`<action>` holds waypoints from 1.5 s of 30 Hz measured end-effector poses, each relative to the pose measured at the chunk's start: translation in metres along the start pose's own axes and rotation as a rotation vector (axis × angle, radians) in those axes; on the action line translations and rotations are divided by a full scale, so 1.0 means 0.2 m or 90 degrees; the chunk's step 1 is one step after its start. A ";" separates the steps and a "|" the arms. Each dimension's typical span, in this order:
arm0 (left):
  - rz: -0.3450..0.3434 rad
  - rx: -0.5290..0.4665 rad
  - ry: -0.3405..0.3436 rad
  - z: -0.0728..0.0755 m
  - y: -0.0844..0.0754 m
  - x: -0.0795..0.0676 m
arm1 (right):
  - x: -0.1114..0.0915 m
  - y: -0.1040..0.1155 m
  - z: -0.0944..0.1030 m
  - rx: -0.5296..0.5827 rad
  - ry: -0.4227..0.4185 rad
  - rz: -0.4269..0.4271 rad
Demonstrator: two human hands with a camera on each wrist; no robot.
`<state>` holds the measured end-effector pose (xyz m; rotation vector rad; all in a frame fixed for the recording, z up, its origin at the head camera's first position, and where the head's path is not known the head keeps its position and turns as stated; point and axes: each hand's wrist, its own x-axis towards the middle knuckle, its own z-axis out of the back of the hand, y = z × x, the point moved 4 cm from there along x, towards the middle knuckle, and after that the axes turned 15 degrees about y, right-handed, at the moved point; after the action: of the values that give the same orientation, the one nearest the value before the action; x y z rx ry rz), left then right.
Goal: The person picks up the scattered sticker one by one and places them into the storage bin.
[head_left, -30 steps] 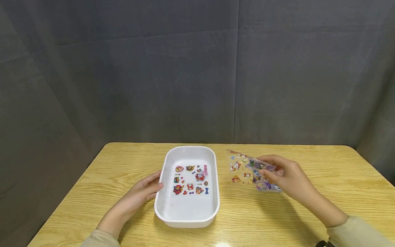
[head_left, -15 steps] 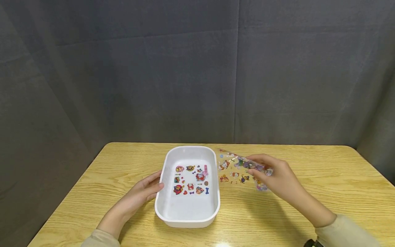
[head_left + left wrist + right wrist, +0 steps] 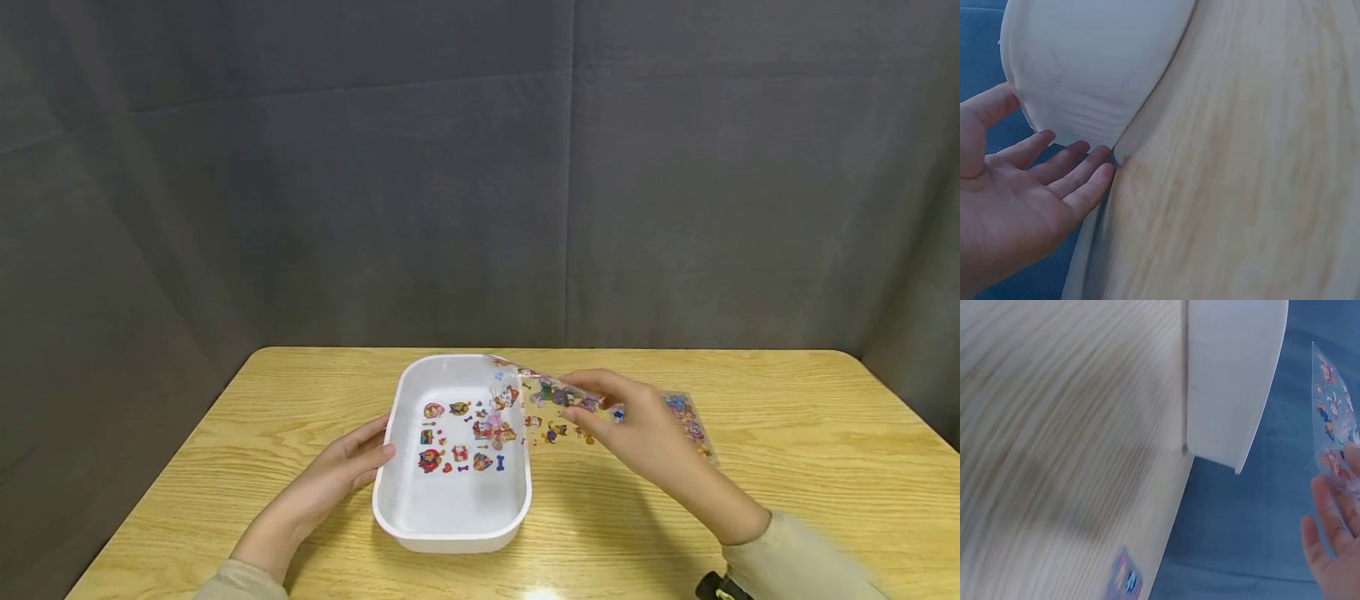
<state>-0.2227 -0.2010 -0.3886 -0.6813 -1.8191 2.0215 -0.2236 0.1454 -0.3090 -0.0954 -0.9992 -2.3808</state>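
Observation:
A white rectangular tray point(image 3: 450, 508) stands on the table, and a clear sheet of colourful cartoon stickers point(image 3: 431, 458) lies flat inside. My left hand point(image 3: 333, 475) holds the tray's left side, its thumb over the rim and the fingers against the outer wall, as the left wrist view point(image 3: 1029, 187) shows. My right hand point(image 3: 630, 421) pinches another clear sticker sheet point(image 3: 555, 429), bent along its top; the sheet's left part overlaps the tray's right rim from above. In the right wrist view, fingers point(image 3: 1332, 515) and the held sheet appear at the right edge.
One more densely printed sticker sheet point(image 3: 690, 425) lies on the wooden table point(image 3: 810, 450) to the right, partly hidden by my right hand and forearm. A dark grey curtain point(image 3: 420, 208) hangs behind the table's far edge.
My right hand has moved left with its sticker sheet, from beside the tray to over its right rim. The sheet on the table has come into view behind it. The left hand stays put.

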 end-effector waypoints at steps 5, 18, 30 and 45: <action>0.004 0.001 -0.007 0.00 0.00 -0.01 | 0.02 0.05 -0.04 0.006 -0.002 0.005; 0.003 0.000 -0.013 0.00 0.00 -0.01 | 0.05 0.11 -0.14 0.012 0.044 0.013; 0.004 0.002 -0.017 0.00 0.00 -0.01 | 0.08 0.15 -0.21 0.017 0.063 0.020; -0.001 -0.004 -0.010 0.00 0.00 -0.01 | 0.10 0.19 -0.29 0.025 0.106 0.012</action>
<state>-0.2211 -0.2021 -0.3887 -0.6686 -1.8357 2.0262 -0.2125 0.0748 -0.3211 0.1054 -0.9620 -2.3078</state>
